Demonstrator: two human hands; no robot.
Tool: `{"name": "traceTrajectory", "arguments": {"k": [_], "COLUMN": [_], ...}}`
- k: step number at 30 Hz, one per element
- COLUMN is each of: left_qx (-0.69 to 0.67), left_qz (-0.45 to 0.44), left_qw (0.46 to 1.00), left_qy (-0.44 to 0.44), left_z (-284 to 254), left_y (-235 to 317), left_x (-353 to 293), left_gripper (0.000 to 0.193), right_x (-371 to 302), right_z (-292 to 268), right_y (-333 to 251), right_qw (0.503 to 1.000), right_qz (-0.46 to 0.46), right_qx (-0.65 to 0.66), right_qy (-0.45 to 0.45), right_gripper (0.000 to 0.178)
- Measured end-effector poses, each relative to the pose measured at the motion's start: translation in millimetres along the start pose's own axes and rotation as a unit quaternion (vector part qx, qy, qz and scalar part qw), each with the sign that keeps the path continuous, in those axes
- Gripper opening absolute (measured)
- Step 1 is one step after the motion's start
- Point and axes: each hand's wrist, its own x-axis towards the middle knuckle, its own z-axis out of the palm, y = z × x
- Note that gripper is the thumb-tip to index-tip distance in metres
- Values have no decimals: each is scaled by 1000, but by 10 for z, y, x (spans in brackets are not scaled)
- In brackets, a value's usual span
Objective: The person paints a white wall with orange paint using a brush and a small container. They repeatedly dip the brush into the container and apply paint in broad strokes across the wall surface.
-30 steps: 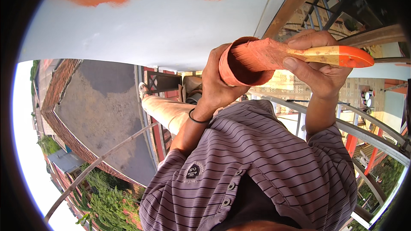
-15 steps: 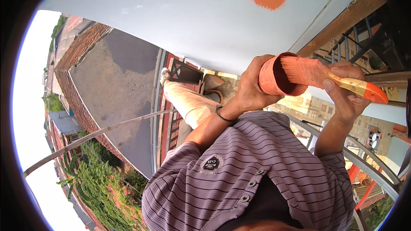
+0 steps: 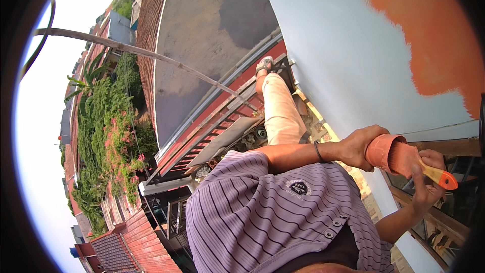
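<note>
My left hand [image 3: 361, 147], a dark band on its wrist, grips a small cup [image 3: 378, 149] coated with orange paint. In my right hand [image 3: 427, 184] is a paintbrush [image 3: 437, 174] with a yellow and orange handle, pinched near its paint-covered ferrule. The brush head lies at the cup's mouth, its bristle tips reaching inside the rim; how deep they go is hidden. Beyond both hands stands a pale wall [image 3: 343, 65], partly covered in orange paint [image 3: 429, 35] with a ragged edge.
My sandalled foot [image 3: 264, 64] rests by a railing [image 3: 217, 116] at a height. A wooden pole [image 3: 136, 49] slants across the left. A wooden beam [image 3: 449, 147] runs below the wall. Past the railing are a neighbouring grey wall [image 3: 192, 30], bushes [image 3: 103, 136] and a red roof [image 3: 146, 240].
The view has swung, so the painted wall now fills the right and the neighbouring building shows more. Both hands sit lower and further right, still holding cup and paintbrush together.
</note>
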Motion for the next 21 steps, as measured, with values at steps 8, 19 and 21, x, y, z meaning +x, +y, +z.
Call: {"name": "traceTrajectory", "arguments": {"k": [8,19,21], "left_qx": [-20,-20,-17], "left_qz": [7,13,30], "left_qw": [999,997,996], "left_qy": [31,73,87], "left_z": [-63,-154,-160], "left_y": [-65,-19,-23], "left_x": [-15,-56,-56], "left_gripper": [97,98,97], "right_x": [-117,-183,-182], "right_z": [-33,227,275], "right_y": [262,498,550], "right_qw": [990,879,849], "right_qz": [44,207,221], "right_qx": [61,346,406], "right_qy": [119,253,257], "right_gripper": [23,32,32]}}
